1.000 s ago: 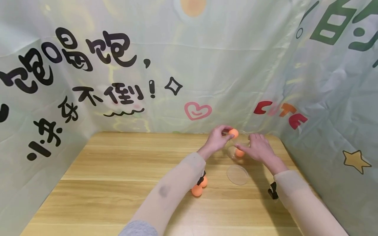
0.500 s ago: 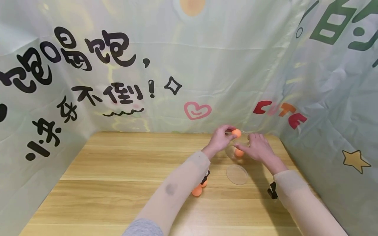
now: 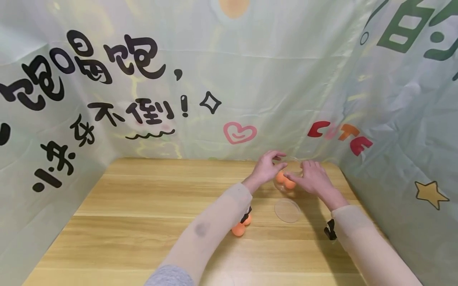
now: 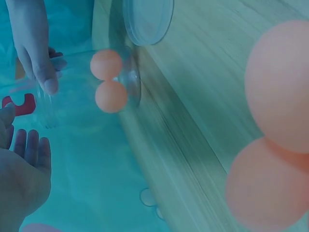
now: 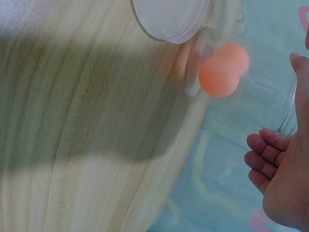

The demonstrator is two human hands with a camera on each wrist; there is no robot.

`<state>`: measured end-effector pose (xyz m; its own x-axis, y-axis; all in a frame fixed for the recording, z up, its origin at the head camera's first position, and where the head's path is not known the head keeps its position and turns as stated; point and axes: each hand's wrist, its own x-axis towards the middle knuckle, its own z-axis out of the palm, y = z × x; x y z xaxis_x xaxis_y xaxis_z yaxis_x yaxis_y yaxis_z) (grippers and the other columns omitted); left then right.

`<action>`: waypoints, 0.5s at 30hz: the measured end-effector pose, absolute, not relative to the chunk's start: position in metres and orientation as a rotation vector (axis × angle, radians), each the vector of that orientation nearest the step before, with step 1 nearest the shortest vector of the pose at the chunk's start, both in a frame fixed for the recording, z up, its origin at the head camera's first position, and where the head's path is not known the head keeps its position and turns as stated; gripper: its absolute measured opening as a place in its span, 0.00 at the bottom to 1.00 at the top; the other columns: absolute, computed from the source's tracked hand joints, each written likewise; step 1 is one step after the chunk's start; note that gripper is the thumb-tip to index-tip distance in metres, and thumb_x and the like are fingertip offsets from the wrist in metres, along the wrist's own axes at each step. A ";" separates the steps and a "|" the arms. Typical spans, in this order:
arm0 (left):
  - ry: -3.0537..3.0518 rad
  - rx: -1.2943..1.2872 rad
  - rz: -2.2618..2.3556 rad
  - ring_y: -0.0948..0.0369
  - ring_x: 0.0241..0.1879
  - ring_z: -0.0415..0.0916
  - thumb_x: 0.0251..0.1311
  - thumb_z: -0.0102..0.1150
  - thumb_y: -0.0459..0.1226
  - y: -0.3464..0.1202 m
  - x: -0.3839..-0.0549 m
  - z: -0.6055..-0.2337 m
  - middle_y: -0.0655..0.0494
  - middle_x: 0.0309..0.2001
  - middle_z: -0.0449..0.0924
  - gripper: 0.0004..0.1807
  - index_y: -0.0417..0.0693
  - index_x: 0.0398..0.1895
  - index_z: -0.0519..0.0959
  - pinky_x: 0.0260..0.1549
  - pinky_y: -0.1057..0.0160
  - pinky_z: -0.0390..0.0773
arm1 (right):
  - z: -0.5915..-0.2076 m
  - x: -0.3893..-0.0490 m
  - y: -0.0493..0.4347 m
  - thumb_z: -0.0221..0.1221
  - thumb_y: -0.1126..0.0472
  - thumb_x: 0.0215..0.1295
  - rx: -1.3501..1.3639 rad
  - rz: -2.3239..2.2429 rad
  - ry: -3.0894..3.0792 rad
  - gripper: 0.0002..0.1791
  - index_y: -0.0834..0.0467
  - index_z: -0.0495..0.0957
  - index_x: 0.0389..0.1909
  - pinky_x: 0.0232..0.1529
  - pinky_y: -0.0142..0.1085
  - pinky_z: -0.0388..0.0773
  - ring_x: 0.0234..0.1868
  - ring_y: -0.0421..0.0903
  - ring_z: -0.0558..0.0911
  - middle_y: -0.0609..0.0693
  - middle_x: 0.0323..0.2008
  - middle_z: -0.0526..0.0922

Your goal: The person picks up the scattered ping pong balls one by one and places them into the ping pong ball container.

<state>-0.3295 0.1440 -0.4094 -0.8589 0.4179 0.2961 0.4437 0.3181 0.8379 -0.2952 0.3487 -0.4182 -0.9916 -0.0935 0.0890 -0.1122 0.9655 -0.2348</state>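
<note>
A clear plastic jar (image 5: 265, 92) stands upright near the back right of the table, with two orange balls (image 4: 106, 65) at its bottom. My right hand (image 3: 315, 178) holds the jar by its rim, thumb on the near side and fingers round the far side. Beside the mouth, my left hand (image 3: 266, 167) is spread with nothing in it, its thumb and fingers apart. On the table in front of the jar lies a round clear lid (image 3: 287, 210). More orange balls (image 3: 238, 229) rest close together by my left forearm, which partly hides them.
The wooden table (image 3: 150, 206) ends at the back against a printed cloth backdrop (image 3: 279, 87). More cloth (image 3: 404, 159) hangs along the right edge, close to my right arm. Each wrist carries a black strap.
An orange ball that my left hand pinched over the jar's mouth has dropped in beside the first one. The left fingers have parted. My right hand has stayed on the jar.
</note>
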 end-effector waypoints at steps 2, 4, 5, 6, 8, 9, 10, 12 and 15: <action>-2.520 -0.846 -1.624 0.56 0.59 0.79 0.71 0.66 0.38 0.143 -0.328 -0.408 0.50 0.61 0.79 0.19 0.48 0.63 0.81 0.50 0.69 0.80 | -0.418 -0.296 0.349 0.51 0.23 0.68 0.160 0.364 -3.040 0.55 0.76 0.68 0.62 0.66 0.68 0.61 0.63 0.74 0.66 0.75 0.59 0.73; -2.508 -0.866 -1.631 0.56 0.58 0.79 0.71 0.66 0.38 0.142 -0.325 -0.406 0.50 0.61 0.78 0.18 0.48 0.62 0.81 0.49 0.70 0.80 | -0.418 -0.296 0.350 0.52 0.23 0.68 0.165 0.358 -3.041 0.55 0.77 0.68 0.61 0.65 0.68 0.62 0.62 0.74 0.67 0.75 0.58 0.73; -2.502 -0.872 -1.635 0.57 0.57 0.79 0.71 0.66 0.38 0.142 -0.324 -0.406 0.50 0.61 0.79 0.18 0.49 0.62 0.81 0.48 0.70 0.80 | -0.418 -0.296 0.350 0.52 0.23 0.68 0.165 0.354 -3.042 0.55 0.77 0.68 0.61 0.64 0.68 0.63 0.62 0.74 0.67 0.75 0.58 0.73; -2.495 -0.881 -1.641 0.58 0.57 0.79 0.71 0.66 0.38 0.141 -0.323 -0.405 0.50 0.61 0.79 0.18 0.49 0.62 0.81 0.47 0.70 0.80 | -0.419 -0.296 0.350 0.52 0.23 0.68 0.167 0.350 -3.042 0.55 0.77 0.68 0.61 0.64 0.68 0.63 0.61 0.74 0.67 0.75 0.58 0.73; -2.479 -0.901 -1.658 0.59 0.56 0.79 0.71 0.65 0.38 0.139 -0.319 -0.404 0.49 0.61 0.78 0.18 0.49 0.63 0.81 0.47 0.71 0.80 | -0.419 -0.296 0.350 0.52 0.24 0.68 0.167 0.351 -3.044 0.55 0.77 0.68 0.61 0.64 0.68 0.63 0.62 0.73 0.67 0.75 0.58 0.73; -2.469 -0.910 -1.670 0.60 0.56 0.79 0.71 0.65 0.38 0.138 -0.318 -0.404 0.49 0.61 0.78 0.19 0.49 0.63 0.81 0.47 0.71 0.80 | -0.419 -0.296 0.350 0.52 0.24 0.68 0.167 0.350 -3.044 0.55 0.77 0.68 0.61 0.64 0.68 0.62 0.62 0.73 0.67 0.75 0.58 0.73; -2.458 -0.919 -1.682 0.60 0.56 0.78 0.71 0.65 0.38 0.137 -0.316 -0.403 0.49 0.61 0.78 0.19 0.48 0.63 0.80 0.47 0.71 0.80 | -0.419 -0.296 0.350 0.52 0.24 0.68 0.165 0.353 -3.045 0.55 0.77 0.68 0.61 0.64 0.68 0.62 0.62 0.73 0.67 0.74 0.57 0.73; -2.436 -0.937 -1.702 0.58 0.57 0.79 0.71 0.65 0.38 0.135 -0.313 -0.402 0.48 0.61 0.78 0.20 0.46 0.64 0.80 0.48 0.71 0.79 | -0.419 -0.296 0.350 0.52 0.24 0.68 0.163 0.357 -3.047 0.55 0.77 0.68 0.62 0.65 0.68 0.62 0.62 0.73 0.66 0.74 0.58 0.73; -2.411 -0.957 -1.718 0.55 0.58 0.79 0.71 0.65 0.38 0.133 -0.308 -0.400 0.50 0.60 0.79 0.21 0.45 0.64 0.80 0.47 0.72 0.79 | -0.419 -0.296 0.350 0.52 0.24 0.68 0.162 0.359 -3.048 0.55 0.77 0.68 0.62 0.65 0.68 0.61 0.62 0.73 0.66 0.75 0.58 0.72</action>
<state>-0.3081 0.1326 -0.3999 -0.8104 0.4598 0.3630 0.4932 0.2011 0.8464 -0.2964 0.3496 -0.4191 -0.9921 -0.0965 0.0797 -0.1124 0.9672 -0.2277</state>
